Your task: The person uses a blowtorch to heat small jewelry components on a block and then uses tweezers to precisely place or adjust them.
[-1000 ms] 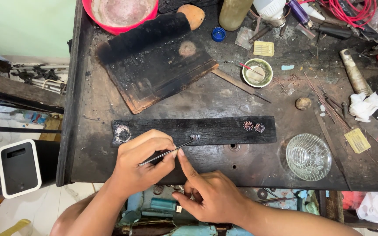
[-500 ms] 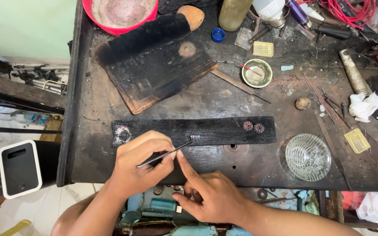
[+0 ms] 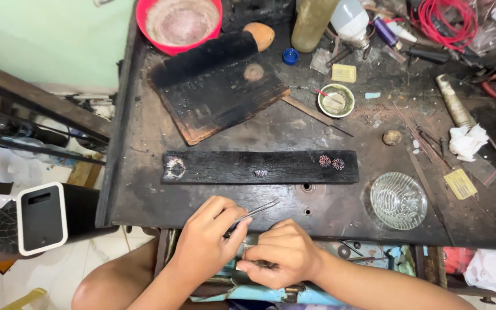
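Note:
My left hand (image 3: 206, 241) grips metal tweezers (image 3: 256, 210), tips pointing up and right, at the near edge of the dark workbench (image 3: 340, 218). My right hand (image 3: 279, 252) is curled just beside it, below the bench edge, fingers pinched; what they pinch is too small to tell. A long charred wooden strip (image 3: 225, 167) lies across the bench beyond the hands. On it sit a tiny round filigree piece (image 3: 261, 173) near the middle and two round ornaments (image 3: 331, 162) toward its right end.
A patterned glass dish (image 3: 398, 200) stands right of the hands. A charred block (image 3: 216, 92), red bowl (image 3: 179, 22), small green cup (image 3: 336, 100), a bottle (image 3: 311, 23), red wire (image 3: 443, 20) and several tools crowd the back. A white-framed black box (image 3: 42, 217) stands left, off the bench.
Both hands have pulled back from the strip toward the bench's near edge. My right hand's fingers, stretched out before, are now curled and pinched. A tiny piece now shows on the strip's middle.

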